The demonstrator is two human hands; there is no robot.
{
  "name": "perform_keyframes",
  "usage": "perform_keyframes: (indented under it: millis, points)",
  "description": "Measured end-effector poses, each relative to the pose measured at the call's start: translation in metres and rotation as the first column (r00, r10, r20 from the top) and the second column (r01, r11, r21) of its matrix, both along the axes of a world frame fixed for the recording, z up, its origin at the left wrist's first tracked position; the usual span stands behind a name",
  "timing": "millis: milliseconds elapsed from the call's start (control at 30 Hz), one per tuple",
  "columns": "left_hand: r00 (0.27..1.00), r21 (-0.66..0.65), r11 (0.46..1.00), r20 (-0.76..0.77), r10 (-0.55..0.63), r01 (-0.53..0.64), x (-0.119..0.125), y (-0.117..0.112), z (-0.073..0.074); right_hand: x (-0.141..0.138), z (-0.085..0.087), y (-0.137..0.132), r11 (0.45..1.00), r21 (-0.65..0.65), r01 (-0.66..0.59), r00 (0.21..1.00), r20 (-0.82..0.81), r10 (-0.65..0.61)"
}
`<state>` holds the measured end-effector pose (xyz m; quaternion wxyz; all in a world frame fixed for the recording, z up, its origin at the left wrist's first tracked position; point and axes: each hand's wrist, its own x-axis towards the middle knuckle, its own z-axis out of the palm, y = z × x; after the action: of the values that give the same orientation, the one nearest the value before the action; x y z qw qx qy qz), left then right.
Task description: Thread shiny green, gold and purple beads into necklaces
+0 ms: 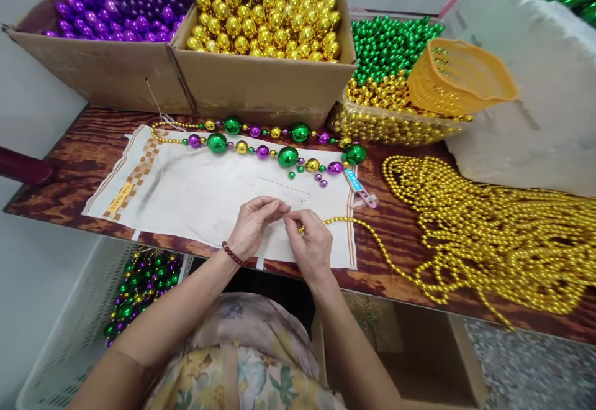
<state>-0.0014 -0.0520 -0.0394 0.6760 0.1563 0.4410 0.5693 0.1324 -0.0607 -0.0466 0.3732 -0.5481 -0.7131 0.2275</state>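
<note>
My left hand [254,227] and my right hand [311,243] meet fingertip to fingertip over a white cloth [195,195] on the wooden table. Both pinch together. The right hand grips the end of a thin gold bead strand [367,233] that trails right to a big heap of gold strands [503,236]. What the left fingers pinch is too small to make out. A thin needle or wire [284,187] lies on the cloth just beyond them. A finished necklace of green, purple and gold beads [261,143] lies along the cloth's far edge.
Cardboard boxes of purple beads [116,6] and gold beads [270,15] stand at the back. A clear tub of green and gold beads [386,81] holds an orange basket [459,77]. A white crate with finished necklaces [139,282] sits below left. A lighter [358,187] lies nearby.
</note>
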Motion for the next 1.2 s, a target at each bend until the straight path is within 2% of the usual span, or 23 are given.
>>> perform_keyframes:
  millis: [267, 467, 600, 667, 733, 833, 933, 1033, 1100, 1167, 1200]
  points:
    - [0.998, -0.011, 0.999, 0.047, -0.037, 0.037, 0.004, -0.006, 0.012, 0.004, 0.001, -0.015, 0.999, 0.008, -0.054, 0.998, -0.033, 0.054]
    - [0.999, 0.022, 0.999, 0.014, -0.050, 0.050, 0.005, -0.007, 0.011, 0.005, 0.001, -0.021, 0.996, -0.014, -0.092, 0.996, -0.019, 0.092]
    - [0.994, 0.067, 0.996, -0.093, -0.049, 0.055, 0.004, -0.010, 0.007, 0.015, 0.001, -0.018, 0.980, -0.062, -0.187, 0.981, -0.057, 0.184]
    - [0.984, 0.096, 0.991, -0.162, -0.079, 0.096, 0.001, -0.011, 0.005, 0.026, 0.004, -0.013, 0.967, -0.108, -0.233, 0.968, -0.124, 0.219]
    - [0.962, 0.110, 0.978, -0.229, -0.148, 0.177, -0.002, -0.012, 0.004, 0.040, 0.011, -0.008, 0.967, -0.119, -0.223, 0.957, -0.213, 0.195]
    - [0.897, 0.095, 0.935, -0.329, -0.294, 0.341, -0.007, -0.009, 0.007, 0.056, 0.026, 0.003, 0.969, -0.049, -0.242, 0.938, -0.265, 0.221]
    - [0.818, 0.086, 0.873, -0.402, -0.411, 0.481, -0.007, -0.004, 0.013, 0.062, 0.039, 0.015, 0.908, 0.050, -0.417, 0.906, -0.057, 0.419]
    - [0.770, 0.089, 0.831, -0.442, -0.461, 0.549, -0.004, 0.001, 0.015, 0.064, 0.043, 0.027, 0.831, 0.032, -0.556, 0.806, 0.266, 0.529]
    - [0.752, 0.081, 0.814, -0.442, -0.489, 0.576, -0.002, 0.006, 0.015, 0.069, 0.043, 0.033, 0.825, -0.019, -0.565, 0.759, 0.380, 0.528]
    - [0.737, 0.073, 0.793, -0.429, -0.522, 0.604, -0.002, 0.011, 0.012, 0.077, 0.040, 0.037, 0.853, -0.063, -0.519, 0.782, 0.369, 0.503]
    - [0.732, 0.075, 0.785, -0.425, -0.532, 0.614, -0.002, 0.014, 0.010, 0.082, 0.038, 0.037, 0.868, -0.103, -0.486, 0.814, 0.308, 0.492]
